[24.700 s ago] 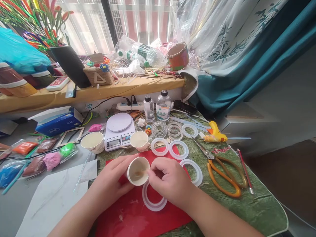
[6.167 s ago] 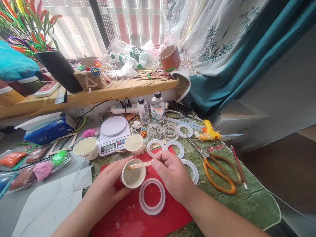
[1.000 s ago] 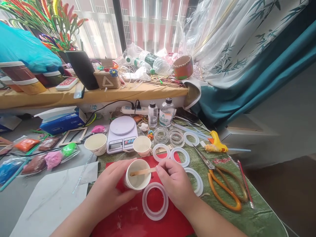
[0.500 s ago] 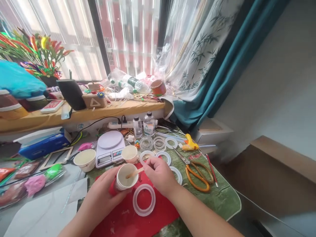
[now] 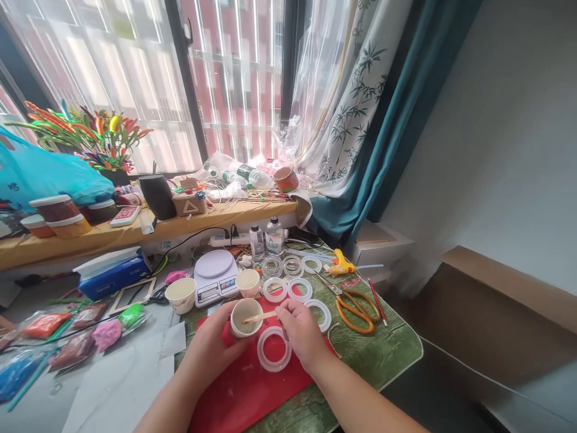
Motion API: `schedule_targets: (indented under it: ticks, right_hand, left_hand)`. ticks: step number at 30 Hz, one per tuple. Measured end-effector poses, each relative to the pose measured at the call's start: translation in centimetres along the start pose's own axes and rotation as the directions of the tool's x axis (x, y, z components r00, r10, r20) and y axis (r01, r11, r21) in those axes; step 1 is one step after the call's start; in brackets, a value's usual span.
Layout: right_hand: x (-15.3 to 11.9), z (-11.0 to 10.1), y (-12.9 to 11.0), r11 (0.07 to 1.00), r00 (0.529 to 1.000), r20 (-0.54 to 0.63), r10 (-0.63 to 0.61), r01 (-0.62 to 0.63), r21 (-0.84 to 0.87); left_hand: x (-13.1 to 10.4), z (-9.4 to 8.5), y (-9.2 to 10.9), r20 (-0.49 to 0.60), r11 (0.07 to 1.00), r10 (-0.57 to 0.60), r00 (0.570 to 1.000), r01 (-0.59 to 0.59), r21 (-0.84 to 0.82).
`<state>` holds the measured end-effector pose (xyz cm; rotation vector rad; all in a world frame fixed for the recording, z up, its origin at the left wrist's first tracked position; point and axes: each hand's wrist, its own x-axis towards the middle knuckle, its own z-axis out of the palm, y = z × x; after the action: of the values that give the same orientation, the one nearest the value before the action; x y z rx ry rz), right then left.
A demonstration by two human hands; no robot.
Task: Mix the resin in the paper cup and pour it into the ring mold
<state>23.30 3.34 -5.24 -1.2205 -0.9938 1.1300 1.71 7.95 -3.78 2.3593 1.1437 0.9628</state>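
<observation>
A white paper cup [image 5: 246, 325] is held upright over a red mat [image 5: 238, 394] by my left hand [image 5: 216, 343], its fingers wrapped round the side. My right hand [image 5: 300, 331] pinches a wooden stick [image 5: 265, 316], whose far end dips into the cup. A translucent ring mould [image 5: 274, 349] lies on the mat just below the stick. More such rings lie behind and beside my right hand, one at the right [image 5: 320, 315] and one farther back [image 5: 299, 290]. What the cup contains is hard to make out.
Behind the hands stand a kitchen scale [image 5: 216, 273], two paper cups [image 5: 181, 296] [image 5: 247, 282] and two clear bottles [image 5: 274, 236]. Orange-handled scissors [image 5: 356, 313], a yellow glue gun [image 5: 341, 263] and a pencil [image 5: 377, 302] lie right. Clay packets [image 5: 47, 325] lie left.
The camera view has shifted, so the hands and table look slightly smaller and farther off. My left hand still holds the cup, and the stick in my right hand lies flatter across its rim.
</observation>
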Motion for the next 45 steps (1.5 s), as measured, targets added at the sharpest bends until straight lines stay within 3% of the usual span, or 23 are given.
schedule_targets:
  ticks: [7, 14, 17, 24, 27, 31, 33, 36, 42, 45]
  right_hand:
    - [1.4, -0.2, -1.9, 0.995, 0.997, 0.001, -0.077, 0.077, -0.068]
    - [0.2, -1.2, -4.4, 0.944, 0.975, 0.087, -0.203, 0.219, -0.245]
    - [-0.2, -1.7, -3.9, 0.941, 0.974, 0.095, -0.203, 0.221, -0.255]
    - [-1.0, -1.8, -1.8, 0.99, 0.995, -0.032, -0.09, 0.086, -0.113]
    - [-1.0, -1.2, -2.9, 0.985, 0.996, 0.029, -0.088, 0.091, -0.144]
    - [-0.1, -0.6, -4.6, 0.942, 0.967, 0.088, -0.238, 0.252, -0.222]
    - [0.7, -0.5, -4.7, 0.937, 0.977, 0.132, -0.165, 0.198, -0.289]
    - [1.8, -0.6, -3.9, 0.957, 0.975, 0.186, -0.125, 0.168, -0.238]
    - [3.8, -1.4, -2.5, 0.982, 0.994, 0.109, -0.03, 0.05, -0.181]
    - [4.7, -1.5, -3.0, 0.952, 0.978, 0.176, -0.111, 0.156, -0.263]
  left_hand:
    - [0.3, 0.6, -0.9, 0.025, 0.999, -0.051, 0.998, 0.05, 0.011]
    - [0.3, 1.1, -1.1, 0.082, 0.997, -0.071, 0.994, 0.071, 0.003]
    - [0.2, 1.3, -1.0, 0.081, 0.998, -0.056, 0.995, 0.056, 0.007]
    - [0.0, 1.2, -0.9, 0.043, 0.998, -0.066, 0.997, 0.066, -0.004]
    - [0.0, 1.0, -0.6, 0.044, 0.997, -0.071, 0.997, 0.072, -0.012]
    - [0.1, 0.7, -0.3, 0.057, 0.998, -0.067, 0.996, 0.068, -0.018]
    - [0.2, 0.6, -0.3, 0.074, 0.997, -0.069, 0.995, 0.071, -0.018]
    - [0.2, 0.4, -0.4, 0.08, 0.995, -0.097, 0.992, 0.099, -0.024]
    - [0.1, 0.4, -0.8, 0.068, 0.991, -0.133, 0.989, 0.132, 0.012]
    - [0.2, 0.5, -1.2, 0.083, 0.993, -0.103, 0.991, 0.098, 0.064]
